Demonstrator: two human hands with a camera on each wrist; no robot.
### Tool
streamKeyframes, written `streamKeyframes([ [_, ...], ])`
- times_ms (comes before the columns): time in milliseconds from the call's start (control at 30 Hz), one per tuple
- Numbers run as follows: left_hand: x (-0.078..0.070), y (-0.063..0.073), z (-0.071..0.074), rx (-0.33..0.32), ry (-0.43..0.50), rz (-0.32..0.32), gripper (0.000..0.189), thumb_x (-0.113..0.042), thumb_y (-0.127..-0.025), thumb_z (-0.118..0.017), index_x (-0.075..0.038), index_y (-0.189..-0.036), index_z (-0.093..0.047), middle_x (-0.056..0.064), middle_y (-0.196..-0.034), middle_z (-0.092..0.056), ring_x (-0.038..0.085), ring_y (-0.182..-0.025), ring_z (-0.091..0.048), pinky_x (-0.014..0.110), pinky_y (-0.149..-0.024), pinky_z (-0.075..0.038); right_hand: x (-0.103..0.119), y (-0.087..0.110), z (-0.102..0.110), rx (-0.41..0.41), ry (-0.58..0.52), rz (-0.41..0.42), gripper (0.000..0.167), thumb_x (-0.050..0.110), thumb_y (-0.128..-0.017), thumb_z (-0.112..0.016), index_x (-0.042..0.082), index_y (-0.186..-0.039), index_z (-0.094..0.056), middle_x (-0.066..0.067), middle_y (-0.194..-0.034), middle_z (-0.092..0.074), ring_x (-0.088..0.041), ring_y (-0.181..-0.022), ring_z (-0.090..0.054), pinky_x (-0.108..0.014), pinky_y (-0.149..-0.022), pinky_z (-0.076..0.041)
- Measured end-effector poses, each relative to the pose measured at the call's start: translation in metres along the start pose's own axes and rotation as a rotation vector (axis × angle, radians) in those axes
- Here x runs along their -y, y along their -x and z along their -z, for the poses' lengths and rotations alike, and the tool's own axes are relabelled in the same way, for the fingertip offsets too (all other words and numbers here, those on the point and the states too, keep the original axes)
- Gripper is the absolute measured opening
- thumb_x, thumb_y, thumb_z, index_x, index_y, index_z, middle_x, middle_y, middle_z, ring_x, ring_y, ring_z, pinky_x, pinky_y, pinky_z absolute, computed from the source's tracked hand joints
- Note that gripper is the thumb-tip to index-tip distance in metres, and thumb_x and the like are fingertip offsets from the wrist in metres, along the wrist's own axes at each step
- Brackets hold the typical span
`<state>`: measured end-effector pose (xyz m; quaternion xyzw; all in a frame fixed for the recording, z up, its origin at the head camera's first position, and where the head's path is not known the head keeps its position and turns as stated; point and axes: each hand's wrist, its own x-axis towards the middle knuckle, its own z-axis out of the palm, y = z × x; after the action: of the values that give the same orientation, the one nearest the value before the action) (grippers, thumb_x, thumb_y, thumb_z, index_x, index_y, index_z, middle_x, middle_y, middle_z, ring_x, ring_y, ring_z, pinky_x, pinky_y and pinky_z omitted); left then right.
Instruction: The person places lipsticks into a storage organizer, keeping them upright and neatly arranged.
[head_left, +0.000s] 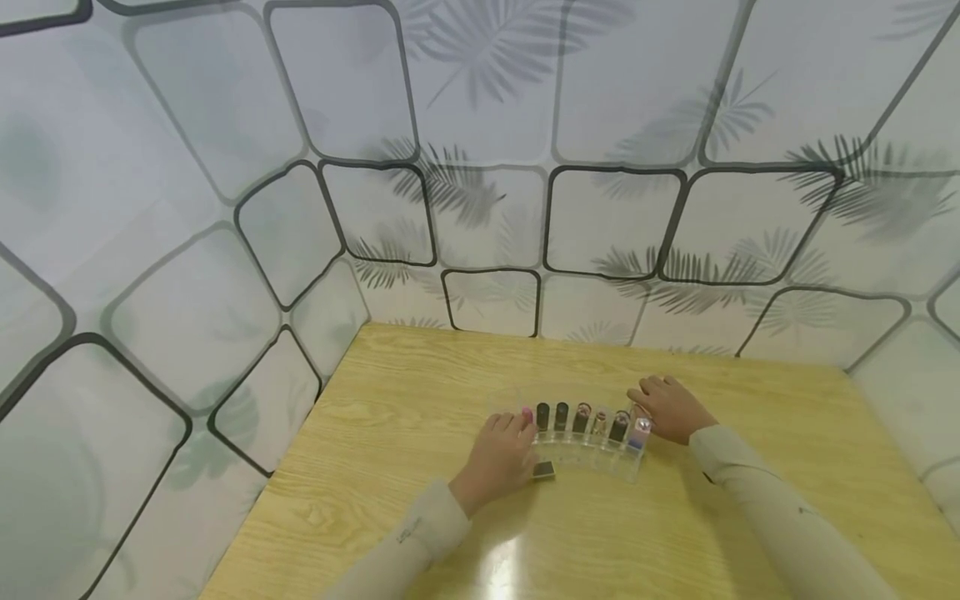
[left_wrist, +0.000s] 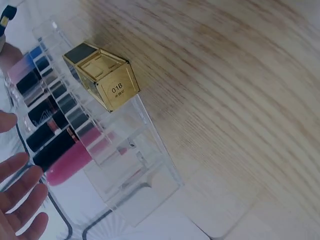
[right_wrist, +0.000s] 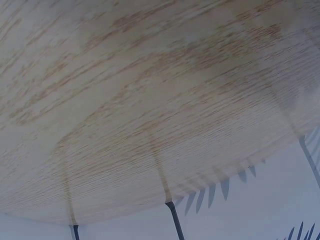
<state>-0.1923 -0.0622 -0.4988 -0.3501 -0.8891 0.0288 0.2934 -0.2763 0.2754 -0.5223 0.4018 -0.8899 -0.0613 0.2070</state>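
A clear acrylic lipstick holder [head_left: 592,457] curves across the table, with a row of lipsticks in its slots. My left hand [head_left: 498,458] is at its left end, beside the pink lipstick [left_wrist: 69,163]. In the left wrist view its fingers [left_wrist: 22,202] are spread and loosely bent, with nothing seen between them. A square gold-and-black lipstick [left_wrist: 107,80], its end marked 01B, is just in front of the holder. At the right end, my right hand [head_left: 671,410] is close against the lipstick with the purple-blue base [head_left: 640,433]; whether it grips anything is hidden.
Black lipsticks [head_left: 562,416] and a gold one [head_left: 599,423] fill middle slots. The wood-grain table [head_left: 420,375] reaches back to patterned fabric walls [head_left: 487,225], which also rise on both sides. Only table and wall appear in the right wrist view.
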Motion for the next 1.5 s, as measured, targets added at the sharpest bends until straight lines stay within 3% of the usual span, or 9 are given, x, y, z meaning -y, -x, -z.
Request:
streamKeyframes([
  [100, -0.005, 0.000, 0.000, 0.087, -0.023, -0.083, 0.028, -0.038, -0.078, -0.067, -0.014, -0.092, -0.064, -0.002, -0.091, -0.065, 0.012, -0.083, -0.060, 0.027, -0.079, -0.050, -0.001, 0.000, 0.000, -0.011, 0.006, 0.001, 0.057, 0.036, -0.101, -0.007, 0.009, -0.099, -0.057, -0.008, -0.082, -0.054, -0.022, -0.070, -0.052, -0.040, -0.063, -0.044],
  [167, -0.009, 0.000, -0.002, 0.163, -0.028, -0.118, 0.027, -0.038, -0.079, -0.066, -0.015, -0.092, -0.065, -0.003, -0.091, -0.064, 0.011, -0.084, -0.060, 0.025, -0.078, -0.048, -0.001, -0.001, 0.000, -0.018, 0.008, 0.005, 0.064, 0.038, -0.098, 0.000, 0.009, -0.099, -0.057, -0.008, -0.081, -0.053, -0.022, -0.069, -0.051, -0.040, -0.062, -0.044],
  [333, -0.018, -0.002, -0.003, 0.323, -0.035, -0.148, 0.024, -0.034, -0.082, -0.064, -0.017, -0.098, -0.066, -0.005, -0.094, -0.066, 0.009, -0.086, -0.060, 0.021, -0.076, -0.048, 0.000, -0.001, 0.001, -0.030, 0.005, 0.014, 0.064, 0.037, -0.098, 0.000, 0.009, -0.098, -0.057, -0.008, -0.080, -0.053, -0.022, -0.068, -0.051, -0.040, -0.062, -0.044],
  [533, -0.026, -0.007, -0.004, 0.458, -0.021, -0.114, 0.015, -0.029, -0.085, -0.061, -0.018, -0.094, -0.067, -0.005, -0.089, -0.066, 0.009, -0.083, -0.059, 0.020, -0.073, -0.046, 0.000, -0.001, 0.001, -0.044, -0.003, 0.016, 0.058, 0.035, -0.100, -0.004, 0.009, -0.098, -0.057, -0.008, -0.080, -0.053, -0.022, -0.067, -0.051, -0.039, -0.061, -0.044],
  [767, -0.030, -0.008, -0.018, 0.429, -0.055, -0.156, 0.005, -0.023, -0.081, -0.064, -0.023, -0.084, -0.067, -0.009, -0.078, -0.064, 0.006, -0.074, -0.057, 0.020, -0.074, -0.044, 0.002, -0.002, 0.003, -0.022, -0.013, 0.003, 0.059, 0.036, -0.100, -0.004, 0.009, -0.099, -0.057, -0.008, -0.081, -0.053, -0.022, -0.069, -0.052, -0.040, -0.063, -0.044],
  [833, -0.031, -0.009, -0.018, 0.423, -0.051, -0.171, 0.006, -0.022, -0.081, -0.064, -0.024, -0.086, -0.068, -0.010, -0.079, -0.065, 0.005, -0.075, -0.059, 0.021, -0.078, -0.046, 0.002, -0.002, 0.004, -0.012, -0.012, 0.000, 0.054, 0.035, -0.101, -0.010, 0.009, -0.100, -0.057, -0.008, -0.081, -0.054, -0.022, -0.070, -0.052, -0.040, -0.064, -0.044],
  [1033, -0.033, -0.012, -0.005, 0.507, 0.020, -0.179, 0.018, -0.029, -0.085, -0.064, -0.023, -0.102, -0.067, -0.007, -0.096, -0.068, 0.009, -0.093, -0.063, 0.028, -0.095, -0.046, 0.001, -0.001, 0.002, -0.017, 0.001, 0.003, 0.063, 0.037, -0.098, -0.001, 0.009, -0.099, -0.057, -0.008, -0.081, -0.054, -0.023, -0.070, -0.053, -0.040, -0.063, -0.045],
  [1300, -0.035, -0.011, -0.009, 0.508, 0.043, -0.163, 0.026, -0.028, -0.085, -0.064, -0.023, -0.110, -0.063, -0.006, -0.096, -0.069, 0.008, -0.090, -0.064, 0.029, -0.093, -0.048, -0.001, 0.000, 0.000, -0.004, 0.008, 0.003, 0.062, 0.035, -0.098, -0.001, 0.009, -0.101, -0.057, -0.008, -0.082, -0.055, -0.023, -0.070, -0.054, -0.040, -0.063, -0.046],
  [1500, -0.037, -0.012, -0.012, 0.529, 0.044, -0.143, 0.022, -0.031, -0.082, -0.067, -0.022, -0.103, -0.066, -0.007, -0.093, -0.069, 0.008, -0.087, -0.063, 0.029, -0.094, -0.048, 0.000, 0.000, 0.000, -0.002, -0.001, 0.005, 0.058, 0.034, -0.099, -0.005, 0.009, -0.102, -0.057, -0.009, -0.083, -0.055, -0.023, -0.071, -0.054, -0.040, -0.063, -0.046],
])
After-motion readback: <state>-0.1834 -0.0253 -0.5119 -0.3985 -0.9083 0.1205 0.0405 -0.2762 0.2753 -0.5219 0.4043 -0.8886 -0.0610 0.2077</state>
